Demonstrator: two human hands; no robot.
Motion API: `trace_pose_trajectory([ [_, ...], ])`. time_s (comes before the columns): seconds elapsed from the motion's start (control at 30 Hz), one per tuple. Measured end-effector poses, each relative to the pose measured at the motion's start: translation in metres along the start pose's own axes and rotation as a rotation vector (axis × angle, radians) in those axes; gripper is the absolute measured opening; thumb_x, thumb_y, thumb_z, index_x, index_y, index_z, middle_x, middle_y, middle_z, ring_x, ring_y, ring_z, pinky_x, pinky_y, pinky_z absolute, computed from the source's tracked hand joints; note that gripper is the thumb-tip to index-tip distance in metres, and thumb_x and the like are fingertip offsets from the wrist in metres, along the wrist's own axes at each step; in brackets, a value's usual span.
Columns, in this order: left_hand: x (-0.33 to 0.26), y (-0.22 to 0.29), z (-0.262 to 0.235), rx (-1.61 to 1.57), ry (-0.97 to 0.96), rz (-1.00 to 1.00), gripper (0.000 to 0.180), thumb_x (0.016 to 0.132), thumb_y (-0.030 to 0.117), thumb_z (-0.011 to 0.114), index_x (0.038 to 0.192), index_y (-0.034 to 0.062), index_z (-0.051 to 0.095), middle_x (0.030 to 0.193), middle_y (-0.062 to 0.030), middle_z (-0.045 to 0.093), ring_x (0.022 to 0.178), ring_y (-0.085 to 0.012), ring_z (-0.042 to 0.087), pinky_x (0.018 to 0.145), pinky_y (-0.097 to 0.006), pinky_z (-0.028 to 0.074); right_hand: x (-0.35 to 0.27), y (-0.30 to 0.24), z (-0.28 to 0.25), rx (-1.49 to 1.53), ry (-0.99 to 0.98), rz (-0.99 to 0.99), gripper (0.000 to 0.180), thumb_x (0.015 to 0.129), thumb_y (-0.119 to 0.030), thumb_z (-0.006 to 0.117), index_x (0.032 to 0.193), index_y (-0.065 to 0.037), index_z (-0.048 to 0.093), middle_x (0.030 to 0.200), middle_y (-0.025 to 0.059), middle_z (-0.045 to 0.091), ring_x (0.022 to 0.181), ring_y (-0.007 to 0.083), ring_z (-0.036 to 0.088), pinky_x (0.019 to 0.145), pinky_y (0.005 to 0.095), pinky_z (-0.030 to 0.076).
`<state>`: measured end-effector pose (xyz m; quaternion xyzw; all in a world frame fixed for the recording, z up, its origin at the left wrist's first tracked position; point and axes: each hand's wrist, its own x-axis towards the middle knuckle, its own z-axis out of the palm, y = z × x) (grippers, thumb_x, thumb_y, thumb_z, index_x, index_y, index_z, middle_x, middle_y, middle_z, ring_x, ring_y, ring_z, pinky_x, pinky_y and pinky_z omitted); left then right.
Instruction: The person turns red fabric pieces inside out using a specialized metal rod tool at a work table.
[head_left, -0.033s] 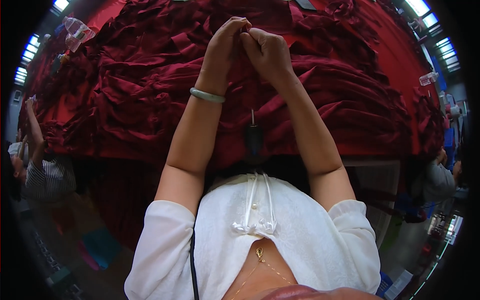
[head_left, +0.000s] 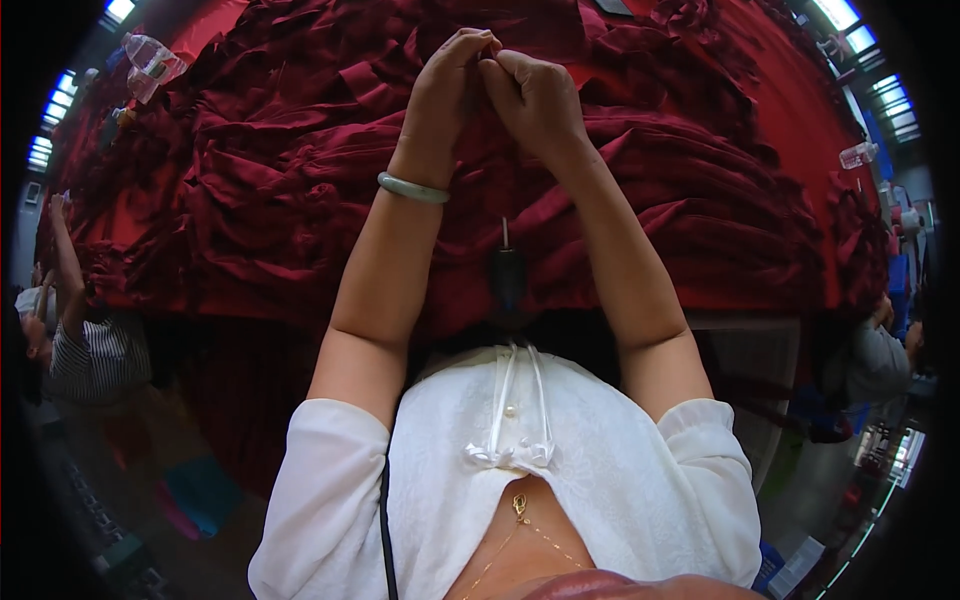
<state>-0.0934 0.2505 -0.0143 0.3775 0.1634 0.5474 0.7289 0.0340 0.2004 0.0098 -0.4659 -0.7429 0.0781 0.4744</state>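
Note:
My left hand, with a pale green bangle at its wrist, reaches out over heaped dark red cloth. My right hand meets it fingertip to fingertip. Both are closed, with the fingers bent in and pinched; whatever lies between them is too small or hidden to make out. Under and around the hands the cloth lies in loose folds. Between my forearms, at the near edge of the cloth, is a black-handled tool with a thin metal shaft; its exact kind is unclear.
Clear plastic bottles stand out at the far left and at the right. A person in a striped top is at the left edge, another in grey at the right. A dark flat object lies at the top.

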Motion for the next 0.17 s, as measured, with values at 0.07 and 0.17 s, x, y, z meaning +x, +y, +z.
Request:
trace_pose_trajectory([
  [0.07, 0.0000, -0.0015, 0.0037, 0.010, 0.053, -0.008, 0.013, 0.091, 0.017, 0.056, 0.086, 0.0069, 0.063, 0.077, 0.0018, 0.059, 0.073, -0.0070, 0.055, 0.067, -0.021, 0.044, -0.0007, 0.0016, 0.0033, 0.032, 0.020, 0.037, 0.031, 0.091, -0.026, 0.055, 0.072, -0.001, 0.056, 0.059, 0.0170, 0.051, 0.051, 0.0288, 0.052, 0.051, 0.0369, 0.040],
  [0.17, -0.0018, 0.0038, 0.0043, 0.042, 0.122, -0.020, 0.012, 0.089, 0.018, 0.058, 0.086, 0.0079, 0.064, 0.079, 0.0012, 0.060, 0.076, -0.0078, 0.056, 0.069, -0.021, 0.044, 0.0030, 0.0001, 0.0065, -0.005, 0.039, 0.057, 0.031, 0.091, -0.029, 0.054, 0.077, -0.002, 0.060, 0.063, 0.0183, 0.056, 0.056, 0.0271, 0.060, 0.052, 0.0384, 0.042],
])
